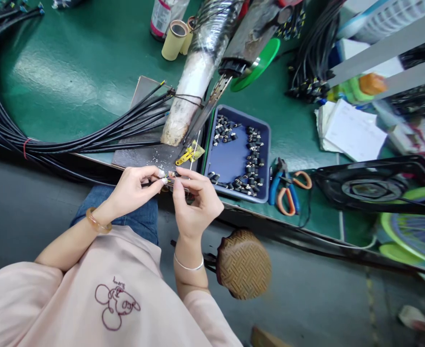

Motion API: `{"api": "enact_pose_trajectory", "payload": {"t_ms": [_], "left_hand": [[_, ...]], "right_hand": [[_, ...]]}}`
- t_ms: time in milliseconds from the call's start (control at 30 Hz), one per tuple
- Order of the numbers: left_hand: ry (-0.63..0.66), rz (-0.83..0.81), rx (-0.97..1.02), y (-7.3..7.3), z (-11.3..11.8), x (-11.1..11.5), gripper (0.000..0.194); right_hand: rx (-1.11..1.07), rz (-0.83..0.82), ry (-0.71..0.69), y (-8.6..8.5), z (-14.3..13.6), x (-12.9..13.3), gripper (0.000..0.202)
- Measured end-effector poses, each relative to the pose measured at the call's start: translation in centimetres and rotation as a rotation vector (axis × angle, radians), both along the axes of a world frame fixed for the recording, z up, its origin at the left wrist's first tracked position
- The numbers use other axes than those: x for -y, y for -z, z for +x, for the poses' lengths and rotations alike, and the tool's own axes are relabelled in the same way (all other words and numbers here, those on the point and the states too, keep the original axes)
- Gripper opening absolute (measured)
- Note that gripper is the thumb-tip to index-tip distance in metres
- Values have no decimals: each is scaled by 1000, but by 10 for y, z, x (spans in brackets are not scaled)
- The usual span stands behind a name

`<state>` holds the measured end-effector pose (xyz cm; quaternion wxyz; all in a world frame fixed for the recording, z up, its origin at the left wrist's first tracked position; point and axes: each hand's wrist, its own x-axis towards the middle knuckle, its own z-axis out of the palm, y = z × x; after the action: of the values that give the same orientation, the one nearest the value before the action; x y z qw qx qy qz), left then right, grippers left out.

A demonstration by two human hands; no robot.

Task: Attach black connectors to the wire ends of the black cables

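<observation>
Left hand (pixel 135 185): forearm slanting up and inward, thumb and forefinger pinched on thin wires (pixel 167 179).
Right hand (pixel 197 200): forearm near upright, hand turned inward, fingers curled, thumb and forefinger tips close together; any hold too small to tell.
Thin wires: between both hands' fingertips, by the near edge of the green desk (pixel 89 53).
Blue tray (pixel 229 156): on the desk, just beyond the right hand; contains small black parts (pixel 250 183).
Black cables (pixel 71 146): bundled, left side.
</observation>
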<state>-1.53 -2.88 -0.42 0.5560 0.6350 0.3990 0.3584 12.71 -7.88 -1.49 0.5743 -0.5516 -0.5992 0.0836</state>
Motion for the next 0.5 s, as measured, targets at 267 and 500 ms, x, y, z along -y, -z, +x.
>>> {"api": "enact_pose_trajectory", "payload": {"t_ms": [267,500], "left_hand": [[-11,-26,30,0,0,-2,14],[-8,-60,82,1,1,-2,14]], "right_hand": [[-201,-26,0,4,0,3,6],[-176,-65,-4,8,0,5,3]]}}
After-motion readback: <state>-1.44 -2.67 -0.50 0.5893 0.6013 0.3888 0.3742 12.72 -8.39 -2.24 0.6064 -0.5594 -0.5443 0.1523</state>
